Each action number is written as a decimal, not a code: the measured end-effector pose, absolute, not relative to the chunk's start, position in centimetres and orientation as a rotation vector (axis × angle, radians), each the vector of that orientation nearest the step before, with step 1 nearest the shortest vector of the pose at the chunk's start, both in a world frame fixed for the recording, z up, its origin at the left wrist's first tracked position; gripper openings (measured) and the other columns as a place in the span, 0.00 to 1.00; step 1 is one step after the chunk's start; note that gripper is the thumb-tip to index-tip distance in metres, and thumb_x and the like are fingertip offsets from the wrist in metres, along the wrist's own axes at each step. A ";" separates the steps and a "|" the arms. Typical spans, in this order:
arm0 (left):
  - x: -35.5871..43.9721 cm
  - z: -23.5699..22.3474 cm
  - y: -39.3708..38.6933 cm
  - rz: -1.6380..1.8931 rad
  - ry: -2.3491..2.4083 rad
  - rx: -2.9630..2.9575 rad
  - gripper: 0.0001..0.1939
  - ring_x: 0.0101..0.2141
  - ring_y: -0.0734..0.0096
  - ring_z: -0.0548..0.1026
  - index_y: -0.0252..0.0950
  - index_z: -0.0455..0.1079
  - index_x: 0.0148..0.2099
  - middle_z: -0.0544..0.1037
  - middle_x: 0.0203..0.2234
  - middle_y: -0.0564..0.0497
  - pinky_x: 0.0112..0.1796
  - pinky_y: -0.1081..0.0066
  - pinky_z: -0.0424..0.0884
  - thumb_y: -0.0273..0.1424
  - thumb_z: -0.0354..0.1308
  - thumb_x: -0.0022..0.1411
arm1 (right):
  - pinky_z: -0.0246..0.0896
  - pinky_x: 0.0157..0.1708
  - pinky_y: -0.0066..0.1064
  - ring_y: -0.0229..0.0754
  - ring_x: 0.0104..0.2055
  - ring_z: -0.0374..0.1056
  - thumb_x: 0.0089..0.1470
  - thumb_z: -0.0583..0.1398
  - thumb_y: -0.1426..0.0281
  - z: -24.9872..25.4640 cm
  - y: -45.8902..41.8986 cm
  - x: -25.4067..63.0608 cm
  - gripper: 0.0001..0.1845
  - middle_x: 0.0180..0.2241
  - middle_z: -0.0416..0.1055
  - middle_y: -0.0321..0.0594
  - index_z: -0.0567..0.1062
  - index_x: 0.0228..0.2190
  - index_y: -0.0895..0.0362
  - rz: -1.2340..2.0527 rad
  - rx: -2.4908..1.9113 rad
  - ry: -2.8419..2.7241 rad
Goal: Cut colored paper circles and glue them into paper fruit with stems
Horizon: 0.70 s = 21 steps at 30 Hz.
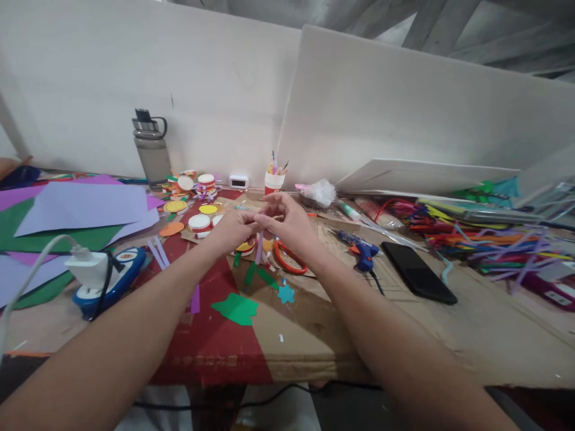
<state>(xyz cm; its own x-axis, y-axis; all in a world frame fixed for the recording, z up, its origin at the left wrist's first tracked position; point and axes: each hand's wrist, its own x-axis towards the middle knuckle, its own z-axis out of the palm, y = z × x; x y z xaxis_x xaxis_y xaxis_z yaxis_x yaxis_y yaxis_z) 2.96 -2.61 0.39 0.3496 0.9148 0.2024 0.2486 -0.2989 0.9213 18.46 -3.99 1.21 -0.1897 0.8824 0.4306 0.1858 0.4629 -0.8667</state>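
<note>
My left hand (pixel 236 230) and my right hand (pixel 287 224) meet over the middle of the table, fingertips pinched together. A narrow purple paper strip (pixel 259 248) hangs down from between them, gripped at its upper end. Just below lie green paper pieces (pixel 250 274) and a yellow-and-red round piece (pixel 245 246), partly hidden by my fingers. Beside my right wrist are orange-handled scissors (pixel 287 261), their blades out of sight. Nearer to me rest a blue paper star (pixel 286 293) and a larger green paper scrap (pixel 238 308).
A blue glue gun (pixel 365 254) and a black phone (pixel 417 272) lie right, before bundled pipe cleaners (pixel 476 245). At left are a blue power strip (pixel 112 281), coloured paper sheets (pixel 85 209) and a water bottle (pixel 151 152). A pencil cup (pixel 273 182) stands behind my hands.
</note>
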 end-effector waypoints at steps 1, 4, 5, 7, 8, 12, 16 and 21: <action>3.0 0.4 -2.7 0.972 1.035 1.781 0.10 0.14 0.81 0.59 0.33 0.75 0.24 0.67 0.12 0.55 0.18 0.78 0.52 0.34 0.63 0.53 | 0.63 0.26 0.28 0.36 0.29 0.66 0.47 0.62 0.67 1.1 -4.1 18.3 0.17 0.31 0.70 0.35 0.67 0.40 0.57 0.825 -0.928 -1.646; 3.0 0.3 -2.7 0.965 0.994 1.791 0.10 0.15 0.81 0.58 0.33 0.75 0.25 0.66 0.12 0.56 0.18 0.78 0.51 0.36 0.64 0.52 | 0.63 0.26 0.28 0.35 0.27 0.67 0.46 0.61 0.71 1.2 -4.4 18.2 0.13 0.27 0.70 0.34 0.69 0.37 0.57 0.767 -0.932 -1.581; 3.0 0.2 -2.7 0.975 0.973 1.776 0.11 0.15 0.81 0.58 0.34 0.75 0.26 0.66 0.13 0.55 0.18 0.78 0.51 0.36 0.63 0.52 | 0.63 0.27 0.28 0.35 0.27 0.67 0.45 0.61 0.72 1.3 -4.4 18.2 0.12 0.27 0.70 0.34 0.70 0.36 0.57 0.759 -0.939 -1.557; 3.0 0.2 -2.7 0.984 0.916 1.731 0.11 0.17 0.80 0.60 0.34 0.76 0.29 0.68 0.15 0.54 0.18 0.78 0.52 0.38 0.63 0.53 | 0.64 0.29 0.29 0.35 0.28 0.67 0.45 0.62 0.72 1.6 -4.5 18.2 0.12 0.27 0.70 0.34 0.70 0.35 0.58 0.761 -0.953 -1.507; 2.9 0.2 -2.6 0.989 0.887 1.700 0.12 0.17 0.80 0.60 0.34 0.76 0.30 0.69 0.16 0.54 0.18 0.78 0.52 0.39 0.63 0.53 | 0.63 0.29 0.29 0.36 0.28 0.68 0.45 0.62 0.71 1.7 -4.5 18.2 0.12 0.27 0.70 0.34 0.70 0.35 0.58 0.763 -0.958 -1.487; 2.9 0.1 -2.4 0.989 0.827 1.588 0.15 0.17 0.81 0.57 0.33 0.76 0.27 0.66 0.15 0.53 0.18 0.78 0.51 0.41 0.64 0.52 | 0.63 0.31 0.29 0.36 0.29 0.68 0.46 0.62 0.70 1.5 -4.1 18.4 0.13 0.26 0.71 0.33 0.71 0.37 0.58 0.786 -0.930 -1.474; 2.8 -0.2 -2.2 1.050 0.887 1.569 0.17 0.17 0.80 0.57 0.33 0.75 0.25 0.67 0.15 0.53 0.18 0.78 0.51 0.43 0.63 0.51 | 0.64 0.36 0.32 0.38 0.34 0.71 0.53 0.58 0.64 0.7 -2.7 18.9 0.13 0.30 0.74 0.37 0.71 0.39 0.58 0.769 -0.893 -1.494; 2.1 -0.5 -1.8 1.190 1.003 1.502 0.15 0.20 0.80 0.63 0.34 0.77 0.28 0.78 0.26 0.47 0.20 0.79 0.57 0.42 0.63 0.52 | 0.61 0.37 0.31 0.40 0.35 0.69 0.55 0.56 0.66 0.9 -1.4 20.0 0.10 0.32 0.74 0.41 0.73 0.34 0.59 0.472 -1.257 -1.750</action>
